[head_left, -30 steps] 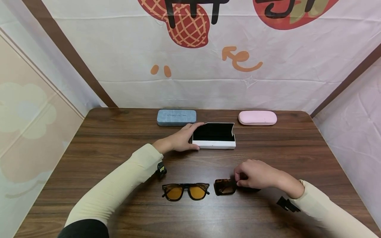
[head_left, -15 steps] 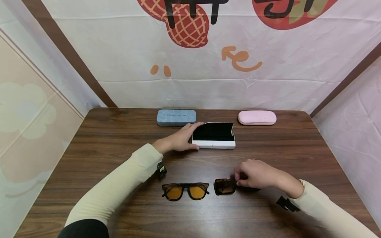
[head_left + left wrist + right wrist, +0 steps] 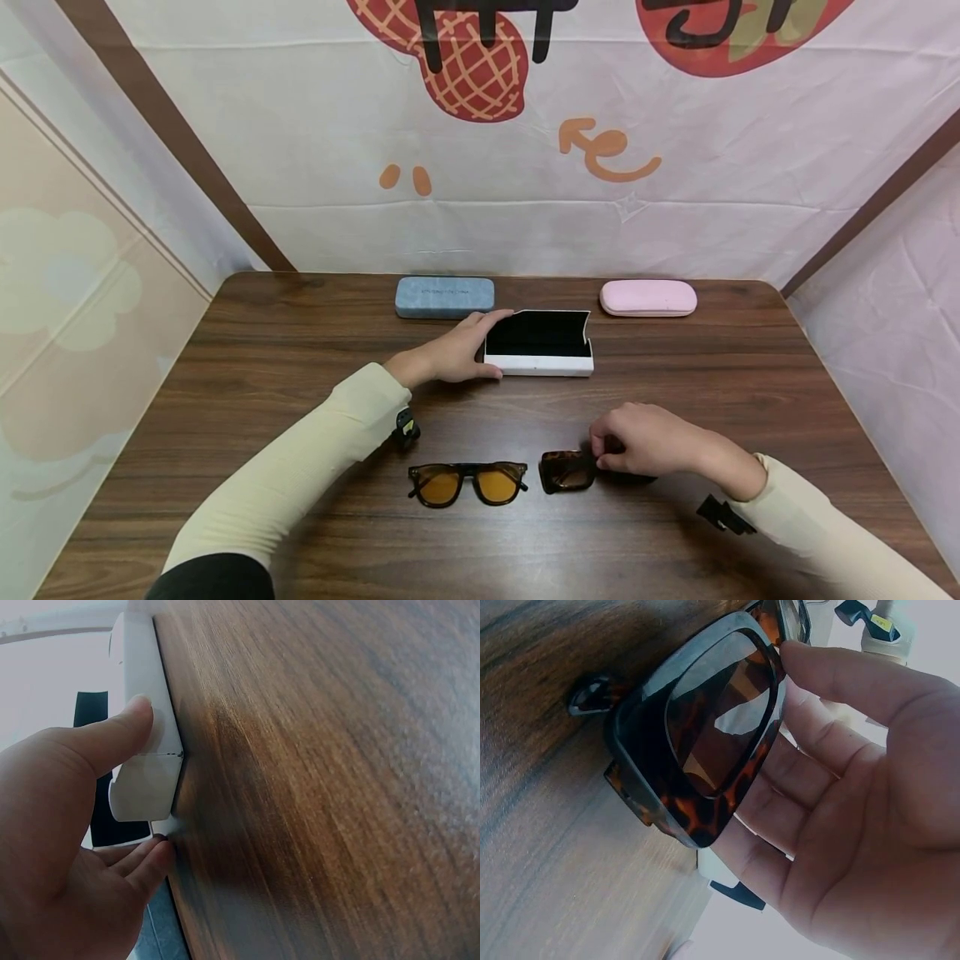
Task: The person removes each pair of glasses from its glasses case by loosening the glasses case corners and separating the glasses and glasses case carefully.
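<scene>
My left hand point(image 3: 456, 348) holds the left end of a white glasses case point(image 3: 538, 365), whose lid stands up to show a black lining. In the left wrist view its thumb presses the case's point(image 3: 142, 667) outer wall, while the other fingers reach round behind. My right hand point(image 3: 651, 437) pinches tortoiseshell sunglasses point(image 3: 567, 472) near their middle, at the table surface. The right wrist view shows one large squarish lens of these sunglasses point(image 3: 705, 727) close up, beside the thumb. Left of them lie black-framed glasses point(image 3: 468, 483) with amber lenses, untouched.
Along the table's point(image 3: 300, 333) far edge lie a blue glasses case point(image 3: 445, 297) and a pink glasses case point(image 3: 648, 297), both closed. A printed cloth point(image 3: 510, 167) hangs right behind that edge. Other cloth panels stand at the left and right sides.
</scene>
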